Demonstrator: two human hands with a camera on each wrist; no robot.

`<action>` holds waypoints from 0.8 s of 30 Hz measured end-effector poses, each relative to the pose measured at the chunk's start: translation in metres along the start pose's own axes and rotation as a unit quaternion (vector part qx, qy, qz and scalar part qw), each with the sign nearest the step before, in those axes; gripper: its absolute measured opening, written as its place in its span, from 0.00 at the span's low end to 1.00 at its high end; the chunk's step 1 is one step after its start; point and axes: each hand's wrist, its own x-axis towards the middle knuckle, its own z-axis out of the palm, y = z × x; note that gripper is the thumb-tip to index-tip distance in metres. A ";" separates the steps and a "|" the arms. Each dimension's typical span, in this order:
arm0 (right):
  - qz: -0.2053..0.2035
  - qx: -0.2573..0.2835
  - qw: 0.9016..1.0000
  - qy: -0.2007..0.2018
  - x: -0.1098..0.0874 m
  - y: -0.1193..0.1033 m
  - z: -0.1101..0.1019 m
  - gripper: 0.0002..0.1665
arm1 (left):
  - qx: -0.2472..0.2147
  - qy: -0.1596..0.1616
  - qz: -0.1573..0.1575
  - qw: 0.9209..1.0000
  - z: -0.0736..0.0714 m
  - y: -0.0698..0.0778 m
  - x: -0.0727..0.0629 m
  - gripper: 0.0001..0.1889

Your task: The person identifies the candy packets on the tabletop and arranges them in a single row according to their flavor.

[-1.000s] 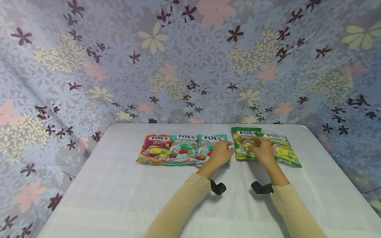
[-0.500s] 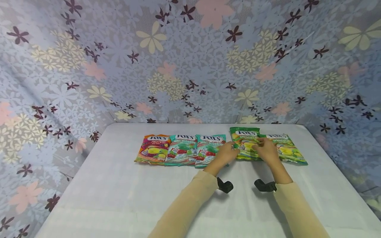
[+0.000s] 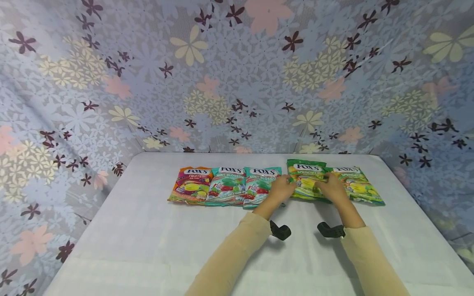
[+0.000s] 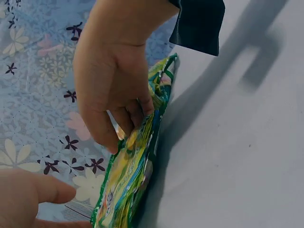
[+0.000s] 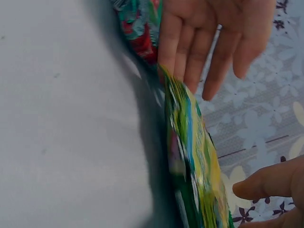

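Observation:
Near the right of the row lies a green FOX'S candy packet (image 3: 306, 183), with one hand on each side of it. My left hand (image 3: 283, 188) has its fingers straight at the packet's left edge, beside a teal Mint Blossom packet (image 3: 259, 187). On the right part of the green packet rest the slightly bent fingers of my right hand (image 3: 332, 188). In the left wrist view, these right-hand fingertips touch the wrapper (image 4: 130, 166). Partly behind the right hand is a second green candy packet (image 3: 361, 187).
Another teal Mint Blossom packet (image 3: 226, 187) and an orange-purple Fruits packet (image 3: 190, 187) continue the row leftward. All lie on a white-covered table (image 3: 148, 242). A flowered cloth (image 3: 237, 82) hangs behind and along the sides. Each wrist carries a black camera mount.
Both hands have come in against the green packet's sides; the left hand has moved right. The packet has turned slightly. The rightmost green packet has shifted right.

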 end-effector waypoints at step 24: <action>-0.039 0.282 0.953 -0.106 -0.021 0.020 -0.013 0.45 | -0.099 0.010 -0.047 0.994 -0.018 -0.012 -0.008 0.19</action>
